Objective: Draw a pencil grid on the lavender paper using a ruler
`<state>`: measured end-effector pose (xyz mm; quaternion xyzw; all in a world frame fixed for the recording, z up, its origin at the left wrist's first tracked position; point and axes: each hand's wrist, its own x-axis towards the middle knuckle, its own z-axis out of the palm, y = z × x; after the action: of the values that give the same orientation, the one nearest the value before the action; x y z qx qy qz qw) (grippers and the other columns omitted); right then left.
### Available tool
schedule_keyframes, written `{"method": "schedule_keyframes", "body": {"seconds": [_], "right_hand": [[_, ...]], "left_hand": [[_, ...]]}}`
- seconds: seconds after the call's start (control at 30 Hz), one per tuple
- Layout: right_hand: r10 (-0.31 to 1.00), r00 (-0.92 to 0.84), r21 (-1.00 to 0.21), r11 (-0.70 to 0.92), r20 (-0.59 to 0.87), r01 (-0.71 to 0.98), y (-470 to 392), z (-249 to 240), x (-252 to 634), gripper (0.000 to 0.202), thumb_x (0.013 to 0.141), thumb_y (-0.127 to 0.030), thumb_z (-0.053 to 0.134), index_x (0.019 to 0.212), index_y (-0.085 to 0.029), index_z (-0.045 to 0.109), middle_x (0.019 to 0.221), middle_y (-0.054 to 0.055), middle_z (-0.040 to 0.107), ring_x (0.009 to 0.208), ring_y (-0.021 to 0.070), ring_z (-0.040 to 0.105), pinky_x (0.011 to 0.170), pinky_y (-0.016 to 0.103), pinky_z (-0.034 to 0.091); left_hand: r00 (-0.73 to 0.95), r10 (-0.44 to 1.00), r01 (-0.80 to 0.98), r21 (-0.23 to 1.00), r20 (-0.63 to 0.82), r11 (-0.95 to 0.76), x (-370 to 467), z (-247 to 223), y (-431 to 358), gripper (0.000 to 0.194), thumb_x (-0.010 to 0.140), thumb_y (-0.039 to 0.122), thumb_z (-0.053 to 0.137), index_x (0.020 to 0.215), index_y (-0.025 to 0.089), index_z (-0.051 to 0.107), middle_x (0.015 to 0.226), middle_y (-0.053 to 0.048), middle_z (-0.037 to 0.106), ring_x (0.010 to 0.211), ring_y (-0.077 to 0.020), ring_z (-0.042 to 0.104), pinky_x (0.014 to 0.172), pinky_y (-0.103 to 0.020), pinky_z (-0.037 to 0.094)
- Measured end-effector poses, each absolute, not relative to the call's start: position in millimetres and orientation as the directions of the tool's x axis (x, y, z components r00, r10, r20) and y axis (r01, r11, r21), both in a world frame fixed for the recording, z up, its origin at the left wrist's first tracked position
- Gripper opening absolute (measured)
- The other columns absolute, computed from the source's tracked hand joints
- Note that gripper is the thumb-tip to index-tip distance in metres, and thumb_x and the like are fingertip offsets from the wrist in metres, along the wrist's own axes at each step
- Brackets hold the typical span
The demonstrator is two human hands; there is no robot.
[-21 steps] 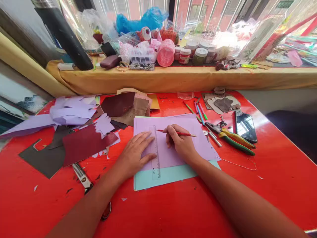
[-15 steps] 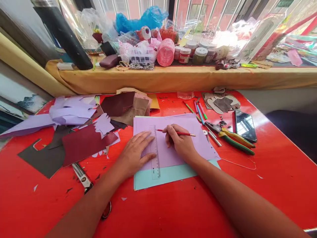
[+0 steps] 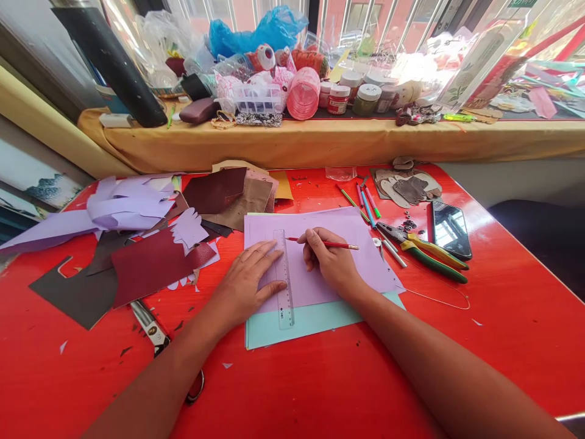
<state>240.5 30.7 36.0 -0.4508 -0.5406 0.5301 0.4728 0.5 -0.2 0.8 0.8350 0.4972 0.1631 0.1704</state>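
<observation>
Red desk [image 3: 297, 390] under a window ledge [image 3: 297, 143] with a yellowish cloth cover; pink jar [image 3: 303, 97], blue plastic bag [image 3: 260, 33] and lidded paint jars [image 3: 368, 99] along it. Purple sheet [image 3: 320, 292] at desk centre, over a turquoise sheet [image 3: 320, 318] visible along the near edge. Clear ruler [image 3: 285, 308] lengthwise across the purple sheet, near end over turquoise. Left hand [image 3: 247, 286] palm down, fingers partly apart, thumb and fingertips on or beside the ruler, apparently steadying it. Right hand [image 3: 333, 265] closed around a red pencil [image 3: 342, 246], tip by the ruler's right edge near the far end; contact with paper impossible to tell.

No clear change from the frames just before: same grip, same ruler placement on the sheets, only a slight view shift. Alignment apparently undisturbed.

To the right: pliers [image 3: 429, 256], phone [image 3: 451, 230], slim coloured markers [image 3: 369, 207]. To the left: maroon piece [image 3: 150, 265], purple hand-shaped cutout [image 3: 188, 230], scissors [image 3: 150, 326] partly under the left forearm.

Small dark print at the ruler's near end, too small to read. Red label on one paint jar, wording illegible. Green sign [image 3: 522, 3] at top right, cut off and unreadable. No brand legible.
</observation>
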Motion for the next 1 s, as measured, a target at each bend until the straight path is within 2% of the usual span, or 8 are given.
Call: {"method": "schedule_keyframes", "body": {"seconds": [1.0], "right_hand": [[0.989,-0.149,-1.0,0.018,0.018,-0.003,29.5,34.3,240.0,0.052,0.102,-0.073,0.064,0.091,-0.022,0.073,0.065,-0.002,0.063,0.052,0.015,0.058,0.052,0.03,0.046]], "left_hand": [[0.446,0.888,0.769,0.46,0.111,-0.444,1.7,0.6,-0.6,0.065,0.108,0.064,0.061,0.164,0.032,0.052,0.176,-0.007,0.046,0.164,-0.0326,0.04,0.135,-0.057,0.032]]}}
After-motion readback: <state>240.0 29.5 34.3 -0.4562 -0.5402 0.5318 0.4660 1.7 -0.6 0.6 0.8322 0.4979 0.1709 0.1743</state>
